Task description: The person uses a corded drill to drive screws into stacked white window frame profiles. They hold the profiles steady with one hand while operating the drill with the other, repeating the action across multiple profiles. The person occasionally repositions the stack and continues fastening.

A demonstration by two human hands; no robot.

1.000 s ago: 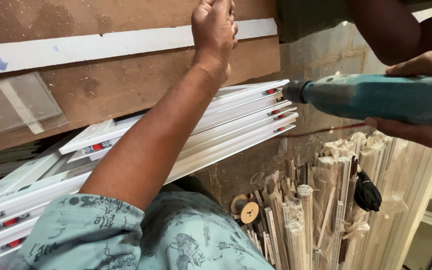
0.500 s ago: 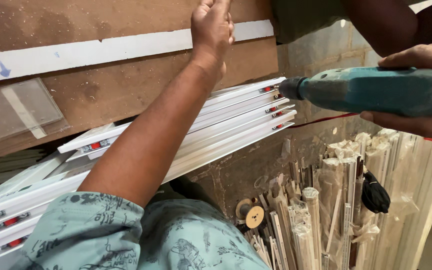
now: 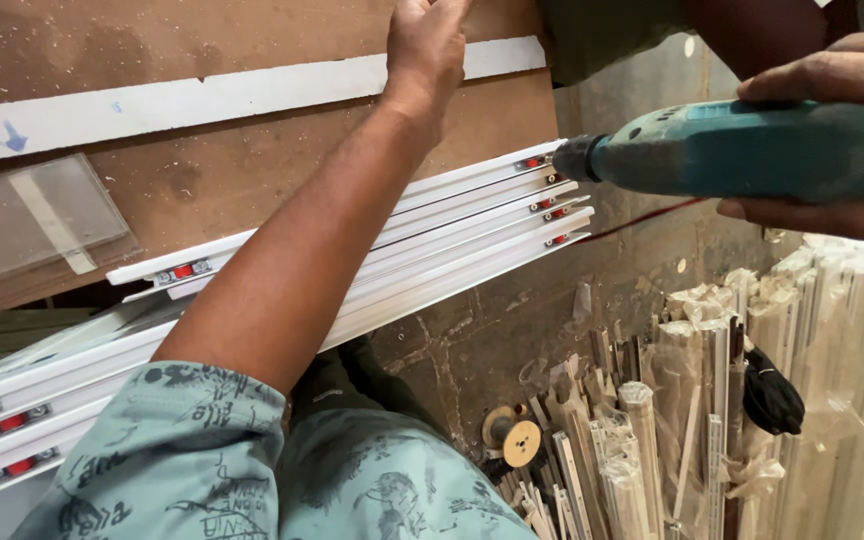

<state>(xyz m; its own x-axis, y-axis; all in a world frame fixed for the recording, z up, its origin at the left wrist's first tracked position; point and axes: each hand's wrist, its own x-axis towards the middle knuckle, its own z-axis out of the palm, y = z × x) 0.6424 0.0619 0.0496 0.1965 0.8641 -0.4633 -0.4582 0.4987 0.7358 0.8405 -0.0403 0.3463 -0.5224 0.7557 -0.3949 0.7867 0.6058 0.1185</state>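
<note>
Sideways: teal drill [image 3: 752, 150] lies horizontal, nose leftward toward white rails [image 3: 452, 235]; right hand [image 3: 832, 140] grip clamped round body.

The person wears a short-sleeved shirt [image 3: 252, 460] of pale teal fabric, printed all over with dark line drawings and lettering-like marks. The sleeve hem ends above the elbow on the left arm; forearm, wrist and left hand [image 3: 427, 45] are bare. The right hand [image 3: 832, 150] is bare, its sleeve out of view. No rings, watch or gloves visible.

One head-worn camera looks down, close over the person's arms.
</note>
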